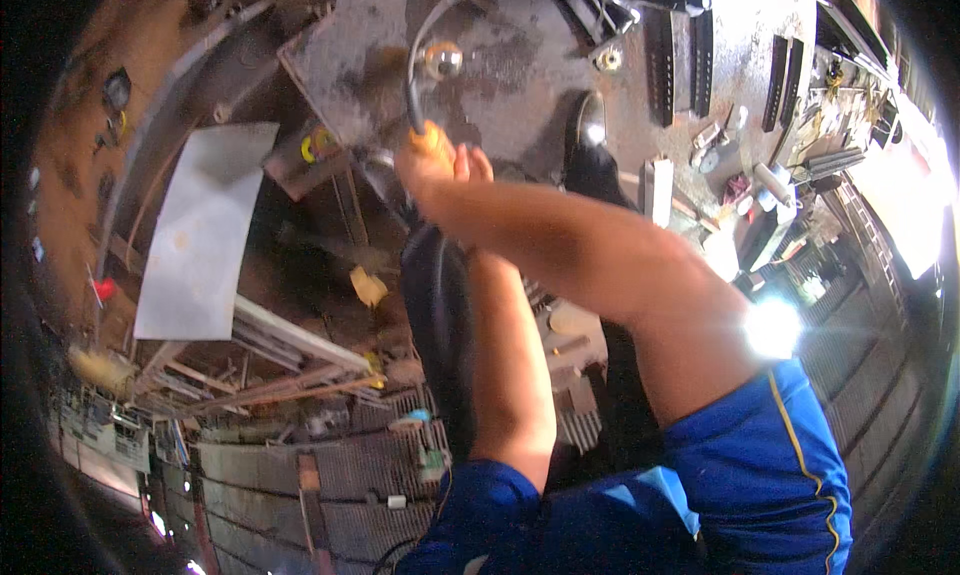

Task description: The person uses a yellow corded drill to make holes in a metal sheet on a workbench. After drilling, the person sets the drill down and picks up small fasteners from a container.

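My right forearm reaches across from the right. At its end my right hand (418, 180) is closed around the orange grip of a corded tool (432, 143). A dark cable (413, 80) leaves the tool's top end and curves upward. The tool's working end is hidden behind my hand and wrist. My left arm comes up from below and passes under the right forearm, which covers most of the left hand. A few fingertips (476, 162) show just right of the orange grip; I cannot tell for certain which hand they belong to.
A stained metal plate (520, 35) spreads beyond my hands, with a shiny round object (443, 61) on it. Perforated dark metal strips (702, 65) lie farther right. My dark shoe (590, 120) rests at the plate. A pale sheet (205, 230) and a frame (300, 375) stand left.
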A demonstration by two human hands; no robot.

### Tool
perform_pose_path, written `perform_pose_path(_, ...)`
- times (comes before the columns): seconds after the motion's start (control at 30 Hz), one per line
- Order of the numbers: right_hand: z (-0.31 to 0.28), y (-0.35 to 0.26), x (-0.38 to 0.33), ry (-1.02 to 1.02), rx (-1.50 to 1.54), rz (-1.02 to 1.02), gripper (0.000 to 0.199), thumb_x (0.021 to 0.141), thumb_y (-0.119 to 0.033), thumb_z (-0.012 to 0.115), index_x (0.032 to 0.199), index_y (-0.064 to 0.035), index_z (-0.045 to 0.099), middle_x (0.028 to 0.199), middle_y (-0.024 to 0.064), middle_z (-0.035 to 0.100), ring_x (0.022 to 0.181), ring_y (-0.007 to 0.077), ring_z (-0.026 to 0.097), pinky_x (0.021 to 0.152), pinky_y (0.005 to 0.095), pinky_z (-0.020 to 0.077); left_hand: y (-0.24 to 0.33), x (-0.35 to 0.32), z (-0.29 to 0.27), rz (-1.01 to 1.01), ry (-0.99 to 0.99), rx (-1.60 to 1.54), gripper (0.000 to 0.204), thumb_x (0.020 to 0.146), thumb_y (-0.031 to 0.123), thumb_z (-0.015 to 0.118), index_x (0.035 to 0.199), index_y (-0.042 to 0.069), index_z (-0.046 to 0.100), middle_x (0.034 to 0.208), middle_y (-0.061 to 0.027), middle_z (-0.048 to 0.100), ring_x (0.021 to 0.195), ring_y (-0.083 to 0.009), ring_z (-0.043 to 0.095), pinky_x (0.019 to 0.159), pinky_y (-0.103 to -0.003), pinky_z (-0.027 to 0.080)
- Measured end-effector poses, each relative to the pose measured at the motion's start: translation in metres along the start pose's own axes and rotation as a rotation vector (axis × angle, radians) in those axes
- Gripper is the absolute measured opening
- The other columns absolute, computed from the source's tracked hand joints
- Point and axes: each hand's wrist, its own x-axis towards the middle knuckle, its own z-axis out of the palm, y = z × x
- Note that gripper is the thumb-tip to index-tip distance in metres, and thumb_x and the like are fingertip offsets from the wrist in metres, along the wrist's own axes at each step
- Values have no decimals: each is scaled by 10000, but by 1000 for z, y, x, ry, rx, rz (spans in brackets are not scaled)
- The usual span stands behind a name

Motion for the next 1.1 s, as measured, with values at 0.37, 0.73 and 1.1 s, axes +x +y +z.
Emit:
perform_pose_path(0.37,12,-20,-17,-86,-158,-15,268,911,-311,672,1075,-133,786,1135,109,750,1032,282,733,849,410,590,-11,-32,11,23,14,-187,407,1009,285,585,1343,52,590,1352,-124,635,1245,-298,601,1082,-489,477)
perform_pose_path(0.73,-47,37,-23,-264,-72,-68,311,897,-317,693,1133,-132,776,1214,97,739,1111,278,714,898,416,579,28,14,37,-94,211,-123,337,1021,294,586,1259,62,646,1243,-108,696,1141,-285,665,999,-441,537)
perform_pose_path(1.1,-9,43,-35,-157,692,284,527,813,-300,628,1182,75,657,1173,285,695,1119,386,689,947,476,564,67,20,44,-404,81,228,275,952,305,659,1077,60,667,1018,-104,714,919,-263,703,804,-430,579)
